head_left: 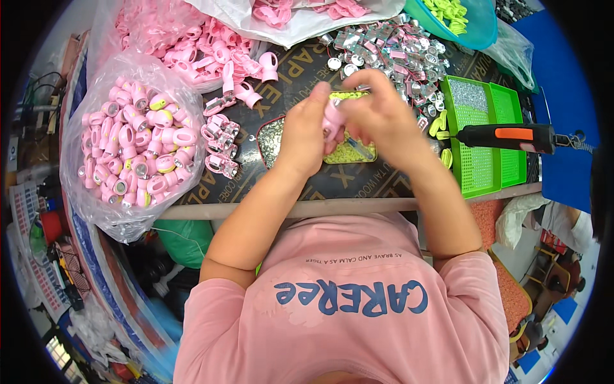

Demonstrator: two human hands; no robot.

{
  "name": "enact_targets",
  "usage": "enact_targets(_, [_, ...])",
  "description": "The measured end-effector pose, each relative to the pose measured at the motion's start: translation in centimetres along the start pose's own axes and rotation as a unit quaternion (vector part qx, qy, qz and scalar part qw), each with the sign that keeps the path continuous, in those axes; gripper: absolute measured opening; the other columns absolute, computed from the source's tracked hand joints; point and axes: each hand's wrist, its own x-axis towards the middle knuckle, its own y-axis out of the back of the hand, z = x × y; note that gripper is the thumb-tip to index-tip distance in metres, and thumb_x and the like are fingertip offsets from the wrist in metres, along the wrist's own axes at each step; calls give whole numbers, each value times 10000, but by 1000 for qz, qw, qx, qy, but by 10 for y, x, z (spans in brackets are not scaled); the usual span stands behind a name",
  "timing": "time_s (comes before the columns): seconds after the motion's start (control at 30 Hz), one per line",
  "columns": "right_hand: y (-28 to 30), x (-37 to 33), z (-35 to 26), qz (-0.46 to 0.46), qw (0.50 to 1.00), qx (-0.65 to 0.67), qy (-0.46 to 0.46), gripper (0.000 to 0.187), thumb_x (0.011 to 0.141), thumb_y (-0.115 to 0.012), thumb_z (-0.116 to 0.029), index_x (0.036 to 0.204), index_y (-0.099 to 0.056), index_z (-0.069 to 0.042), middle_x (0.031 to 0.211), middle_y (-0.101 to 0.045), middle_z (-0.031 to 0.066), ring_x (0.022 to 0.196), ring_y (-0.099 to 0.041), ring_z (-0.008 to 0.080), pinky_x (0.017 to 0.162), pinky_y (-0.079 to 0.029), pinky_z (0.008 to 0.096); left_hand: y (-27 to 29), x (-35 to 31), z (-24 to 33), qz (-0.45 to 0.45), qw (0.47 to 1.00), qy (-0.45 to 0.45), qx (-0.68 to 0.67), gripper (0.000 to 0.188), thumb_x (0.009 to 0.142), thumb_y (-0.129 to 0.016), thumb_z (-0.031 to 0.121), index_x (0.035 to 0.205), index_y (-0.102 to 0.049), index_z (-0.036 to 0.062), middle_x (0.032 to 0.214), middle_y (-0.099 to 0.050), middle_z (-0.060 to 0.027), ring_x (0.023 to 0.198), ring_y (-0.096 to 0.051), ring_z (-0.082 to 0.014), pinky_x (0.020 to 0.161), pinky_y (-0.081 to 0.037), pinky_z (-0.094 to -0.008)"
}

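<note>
My left hand (303, 136) is closed around a small pink plastic housing (332, 120), held over the parts trays near the table's front edge. Close against its right side is my right hand (387, 125), fingers bent toward the housing but smeared by motion, so its grip does not show. Beneath both hands sits a tray of small yellow-green parts (348, 152). A tray of small silvery metal parts (271, 137) lies just left of my left hand. Several pink half-shells with metal fittings (220, 137) rest on the table farther left.
A clear bag of pink assembled housings (137, 144) stands left, with loose pink shells (220, 54) behind it. Metal-and-wire assemblies (396, 54) are heaped behind my hands. To the right, a black-and-orange electric screwdriver (511, 136) lies across green perforated trays (473, 168).
</note>
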Motion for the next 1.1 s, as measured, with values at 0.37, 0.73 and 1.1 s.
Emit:
enact_targets(0.37, [75, -87, 45, 71, 880, -469, -11, 200, 826, -771, -97, 942, -649, 10, 933, -682, 241, 870, -665, 441, 772, -537, 505, 3, 3, 6, -160, 975, 93, -126, 615, 1056, -362, 650, 1246, -572, 103, 780, -593, -29, 426, -503, -140, 394, -371, -287])
enact_targets(0.73, [55, -71, 36, 91, 990, -61, -91, 300, 951, -664, -8, 1250, -692, -5, 1040, -753, 89, 957, -687, 134, 802, -549, 272, -30, 12, -19, -149, 952, 81, -255, 425, 1108, -399, 478, 1238, -543, 99, 911, -617, -82, 754, -596, -189, 646, -472, -317])
enact_targets(1.1, [27, -53, 21, 48, 983, 176, 25, 468, 918, -684, 66, 1376, -602, 18, 982, -707, 50, 835, -662, 88, 748, -547, 228, -53, 4, -19, -52, 964, -14, -261, 308, 1121, -421, 387, 1160, -542, 106, 996, -612, -48, 895, -624, -223, 808, -536, -391])
